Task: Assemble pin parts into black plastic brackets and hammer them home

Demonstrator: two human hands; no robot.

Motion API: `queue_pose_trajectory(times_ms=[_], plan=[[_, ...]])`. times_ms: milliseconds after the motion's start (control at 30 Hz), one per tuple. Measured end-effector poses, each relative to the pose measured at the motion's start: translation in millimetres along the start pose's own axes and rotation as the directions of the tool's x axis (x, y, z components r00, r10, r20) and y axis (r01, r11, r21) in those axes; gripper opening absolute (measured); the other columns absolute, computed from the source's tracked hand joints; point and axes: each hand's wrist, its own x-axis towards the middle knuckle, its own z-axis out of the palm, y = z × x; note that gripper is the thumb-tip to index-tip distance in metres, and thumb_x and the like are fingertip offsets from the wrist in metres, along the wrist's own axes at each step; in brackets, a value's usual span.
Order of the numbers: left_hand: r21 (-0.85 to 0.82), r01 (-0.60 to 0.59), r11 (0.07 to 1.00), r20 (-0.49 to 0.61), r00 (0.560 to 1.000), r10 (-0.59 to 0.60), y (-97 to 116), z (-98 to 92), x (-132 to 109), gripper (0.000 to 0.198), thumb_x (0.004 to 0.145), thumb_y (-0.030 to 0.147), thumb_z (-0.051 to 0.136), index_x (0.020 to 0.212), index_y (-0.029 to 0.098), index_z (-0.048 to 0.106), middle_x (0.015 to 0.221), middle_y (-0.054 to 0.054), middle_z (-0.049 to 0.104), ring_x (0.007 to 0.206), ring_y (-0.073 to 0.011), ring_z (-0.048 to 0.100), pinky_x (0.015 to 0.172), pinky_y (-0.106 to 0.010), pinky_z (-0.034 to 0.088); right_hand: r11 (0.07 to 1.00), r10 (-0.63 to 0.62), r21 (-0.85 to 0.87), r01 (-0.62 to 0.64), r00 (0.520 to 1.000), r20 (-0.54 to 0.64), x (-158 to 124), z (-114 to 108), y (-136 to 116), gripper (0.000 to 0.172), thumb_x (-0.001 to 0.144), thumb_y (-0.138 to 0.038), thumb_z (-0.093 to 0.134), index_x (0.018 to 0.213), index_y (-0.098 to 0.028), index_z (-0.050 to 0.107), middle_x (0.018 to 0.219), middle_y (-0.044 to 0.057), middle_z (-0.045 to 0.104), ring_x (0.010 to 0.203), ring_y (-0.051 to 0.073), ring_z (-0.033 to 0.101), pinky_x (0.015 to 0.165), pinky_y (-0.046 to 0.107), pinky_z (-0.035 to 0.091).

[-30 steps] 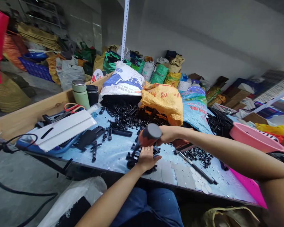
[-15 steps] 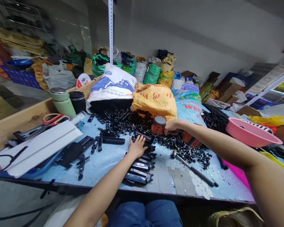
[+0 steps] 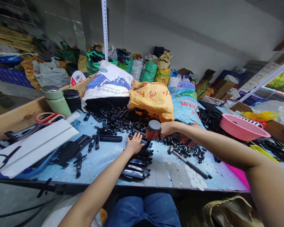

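My right hand point(image 3: 167, 129) is wrapped round the grip of a red and black cordless drill point(image 3: 153, 129). Its nose points down at the far end of a row of glossy black plastic parts point(image 3: 136, 171); whether the tip touches one I cannot tell. My left hand point(image 3: 133, 144) lies flat on these parts with its fingers spread, just left of the drill. Behind and right of the drill, loose screws point(image 3: 191, 153) and small black pieces are heaped on the blue tabletop. A hammer-like tool point(image 3: 189, 162) with a dark handle lies in front of the screws.
White sheets point(image 3: 35, 146) and red-handled scissors point(image 3: 49, 118) lie at left, near a green flask point(image 3: 56, 101) and a black cup point(image 3: 72, 100). A white sack point(image 3: 109, 82), an orange sack point(image 3: 152, 99) and a blue sack point(image 3: 186, 102) line the back. A pink basin point(image 3: 243, 127) stands right.
The camera view has shifted a little. My right hand has brought the drill closer to my left hand, over the black parts. The left hand stays flat on them.
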Motion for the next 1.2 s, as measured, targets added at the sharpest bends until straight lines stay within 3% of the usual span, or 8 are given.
queue_pose_trajectory(times_ms=[100, 233, 367, 533, 633, 833, 1033, 1200], plan=[[-0.001, -0.027, 1.000, -0.028, 0.999, 0.027, 9.8, -4.9, -22.1, 0.049, 0.091, 0.034, 0.031, 0.136, 0.015, 0.034, 0.147, -0.014, 0.025, 0.137, -0.0281, 0.015, 0.104, -0.064, 0.009, 0.999, -0.001, -0.041, -0.001, 0.999, -0.048, -12.1, 5.2, -4.7, 0.019, 0.059, -0.025, 0.059, 0.069, -0.012, 0.068, 0.058, 0.005, 0.062, 0.055, 0.018, 0.059, 0.050, 0.024, 0.043], [-0.039, -0.126, 0.991, 0.007, 0.992, 0.127, 25.9, -0.9, -67.4, 0.057, 0.091, 0.047, 0.029, 0.134, 0.011, 0.038, 0.144, -0.015, 0.033, 0.135, -0.0253, 0.025, 0.107, -0.045, 0.023, 0.999, -0.010, -0.042, 0.008, 0.999, -0.046, -32.5, 13.2, -7.2, 0.022, 0.058, -0.028, 0.060, 0.071, -0.013, 0.070, 0.059, 0.005, 0.063, 0.055, 0.019, 0.060, 0.049, 0.025, 0.044], [-0.085, -0.131, 0.988, 0.026, 0.991, 0.134, 33.0, 6.8, -93.8, 0.070, 0.088, 0.058, 0.026, 0.136, 0.008, 0.035, 0.145, -0.017, 0.027, 0.136, -0.0272, 0.019, 0.109, -0.047, 0.019, 1.000, -0.002, -0.024, 0.002, 1.000, 0.007, -34.0, 19.0, -10.8, 0.023, 0.059, -0.024, 0.059, 0.075, -0.012, 0.071, 0.061, 0.005, 0.064, 0.052, 0.017, 0.060, 0.047, 0.024, 0.043], [-0.048, -0.168, 0.985, 0.018, 0.985, 0.170, 30.7, 14.2, -109.1, 0.087, 0.076, 0.069, 0.040, 0.137, 0.008, 0.031, 0.147, -0.019, 0.021, 0.137, -0.0305, 0.015, 0.109, -0.048, 0.017, 0.996, 0.012, -0.084, -0.016, 0.999, -0.047, -42.6, 21.4, -21.1, 0.025, 0.058, -0.027, 0.061, 0.076, -0.014, 0.071, 0.065, 0.006, 0.066, 0.059, 0.019, 0.061, 0.049, 0.023, 0.042], [0.039, -0.183, 0.982, -0.041, 0.982, 0.184, 28.9, 26.6, -120.5, 0.086, 0.075, 0.061, 0.052, 0.138, 0.007, 0.029, 0.147, -0.020, 0.021, 0.137, -0.0326, 0.014, 0.109, -0.050, 0.016, 0.985, -0.011, -0.173, -0.011, 0.992, -0.124, -56.3, 24.6, -26.8, 0.027, 0.057, -0.031, 0.063, 0.077, -0.015, 0.072, 0.070, 0.007, 0.067, 0.068, 0.022, 0.063, 0.052, 0.024, 0.042], [0.102, -0.142, 0.985, -0.191, 0.969, 0.160, 29.0, 49.7, -123.9, 0.065, 0.084, 0.044, 0.047, 0.138, 0.011, 0.031, 0.144, -0.016, 0.032, 0.136, -0.0285, 0.020, 0.110, -0.048, 0.020, 0.992, -0.065, -0.101, 0.070, 0.997, 0.046, -56.9, 38.1, -35.8, 0.024, 0.060, -0.026, 0.059, 0.079, -0.019, 0.072, 0.067, 0.004, 0.067, 0.058, 0.019, 0.062, 0.048, 0.024, 0.042], [0.076, -0.124, 0.989, -0.233, 0.963, 0.138, 32.5, 46.7, -123.3, 0.060, 0.083, 0.040, 0.048, 0.135, 0.011, 0.037, 0.141, -0.016, 0.037, 0.136, -0.0294, 0.022, 0.110, -0.050, 0.018, 0.955, -0.071, -0.294, 0.036, 0.991, -0.111, -82.2, 42.8, -48.2, 0.030, 0.061, -0.033, 0.059, 0.081, -0.015, 0.072, 0.079, 0.012, 0.069, 0.071, 0.026, 0.065, 0.053, 0.027, 0.043], [0.062, -0.106, 0.992, -0.230, 0.966, 0.118, 37.7, 36.4, -127.0, 0.056, 0.082, 0.038, 0.050, 0.131, 0.010, 0.044, 0.135, -0.018, 0.046, 0.134, -0.0306, 0.025, 0.109, -0.050, 0.020, 0.964, -0.144, -0.225, 0.140, 0.990, -0.002, -86.3, 43.2, -53.4, 0.026, 0.062, -0.032, 0.060, 0.080, -0.017, 0.071, 0.074, 0.007, 0.068, 0.065, 0.022, 0.063, 0.052, 0.026, 0.043]])
